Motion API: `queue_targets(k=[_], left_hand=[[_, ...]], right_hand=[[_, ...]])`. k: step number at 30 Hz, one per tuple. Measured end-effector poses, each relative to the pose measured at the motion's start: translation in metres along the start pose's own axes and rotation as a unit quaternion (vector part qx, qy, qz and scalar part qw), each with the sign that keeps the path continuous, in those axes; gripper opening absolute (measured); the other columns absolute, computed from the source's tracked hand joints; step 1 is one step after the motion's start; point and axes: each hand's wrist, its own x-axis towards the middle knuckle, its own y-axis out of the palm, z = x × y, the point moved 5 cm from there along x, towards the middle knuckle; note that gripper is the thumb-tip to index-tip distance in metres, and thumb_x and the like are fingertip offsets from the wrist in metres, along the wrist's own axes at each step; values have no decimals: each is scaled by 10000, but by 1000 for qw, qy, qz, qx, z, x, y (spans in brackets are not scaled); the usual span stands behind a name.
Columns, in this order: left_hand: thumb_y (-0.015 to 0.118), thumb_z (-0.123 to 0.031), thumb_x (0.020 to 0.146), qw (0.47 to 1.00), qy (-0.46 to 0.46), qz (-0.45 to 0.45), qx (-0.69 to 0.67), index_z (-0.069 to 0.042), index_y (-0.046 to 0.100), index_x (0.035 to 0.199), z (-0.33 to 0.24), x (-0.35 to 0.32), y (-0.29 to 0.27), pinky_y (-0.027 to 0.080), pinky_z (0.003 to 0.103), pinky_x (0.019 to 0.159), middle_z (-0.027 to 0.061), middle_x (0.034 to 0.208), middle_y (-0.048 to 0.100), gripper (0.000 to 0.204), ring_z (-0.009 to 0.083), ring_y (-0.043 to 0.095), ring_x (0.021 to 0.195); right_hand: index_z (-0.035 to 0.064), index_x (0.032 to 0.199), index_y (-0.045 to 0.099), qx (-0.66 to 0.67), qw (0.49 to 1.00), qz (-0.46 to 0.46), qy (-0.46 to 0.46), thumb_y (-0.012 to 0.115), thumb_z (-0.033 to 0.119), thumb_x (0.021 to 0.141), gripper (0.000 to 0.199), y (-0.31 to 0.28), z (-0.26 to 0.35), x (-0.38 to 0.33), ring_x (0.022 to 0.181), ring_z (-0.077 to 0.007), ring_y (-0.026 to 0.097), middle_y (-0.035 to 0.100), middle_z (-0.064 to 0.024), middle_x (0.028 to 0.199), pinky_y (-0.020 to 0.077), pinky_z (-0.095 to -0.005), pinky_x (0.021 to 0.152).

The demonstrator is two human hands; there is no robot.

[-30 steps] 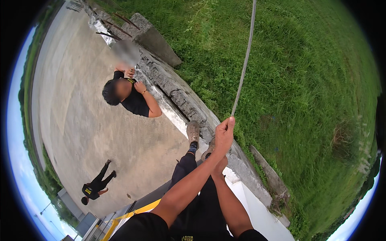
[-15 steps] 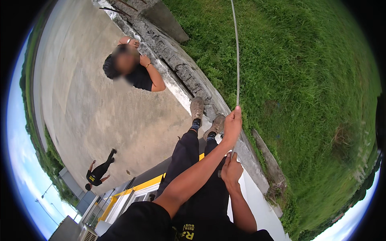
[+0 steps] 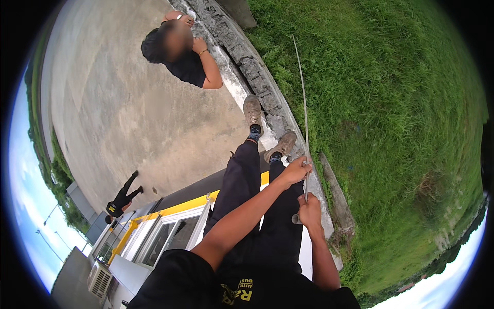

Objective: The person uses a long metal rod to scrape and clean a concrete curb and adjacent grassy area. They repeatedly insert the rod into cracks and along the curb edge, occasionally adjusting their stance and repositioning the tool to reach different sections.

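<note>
gripping a thin grey rod (image 3: 303, 123) with both hands, the person stands at the broken concrete kerb (image 3: 257, 82) where the pavement meets the grass (image 3: 391, 103). the left hand (image 3: 297, 170) is clamped around the rod higher up, the right hand (image 3: 310, 211) closed on it just below, near its lower end. from the hands the rod runs up and away over the grass, right of the kerb, and its far tip now shows inside the view. judging by that, most of the rod seems drawn in toward the body, with little left beyond the hands. compared with half a second ago, when the rod ran off the top edge, the hands sit lower and the boots (image 3: 267, 129) stand further apart. another person (image 3: 180, 51) crouches left of the kerb.
</note>
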Motion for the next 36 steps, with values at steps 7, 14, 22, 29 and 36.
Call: queue_targets(k=[7,14,22,29,36], left_hand=[[614,-115,1075,999,-4,-36,-27,9,587,1402,3,0,-43,576,345,880,123,1095,717,350,188,690,988],[591,-86,1058,995,-8,-57,-77,12,602,1357,-24,-4,-94,558,330,871,108,1092,714,315,176,675,957],[560,-132,1077,989,5,-45,-144,-7,614,1349,-73,-13,-137,552,337,905,91,1084,710,303,168,670,982],[567,-138,1086,979,28,-59,-195,0,655,1306,-104,-14,-182,527,310,877,42,1016,709,274,129,650,944],[569,-189,1117,979,31,-36,-196,5,575,1488,-121,-11,-198,518,290,922,37,1080,737,419,103,638,965]], right_hand=[[-63,965,678,29,1000,-2,0,601,239,1078,332,10,57,-2,542,-222,623,614,-117,633,475,-408,565],[-50,976,694,5,1000,9,3,577,402,1088,480,27,119,13,685,-321,653,658,-195,744,494,-465,672],[-100,1424,582,-295,952,77,-17,572,605,1042,801,9,253,-11,980,-472,755,755,-332,1003,560,-555,900],[-115,1567,447,-386,894,82,-211,727,674,921,1057,6,323,-32,1000,-402,736,715,-246,1141,545,-513,970],[-45,1558,499,-355,917,13,-179,845,178,813,852,14,315,0,1011,-434,726,727,-254,1163,557,-504,947]])
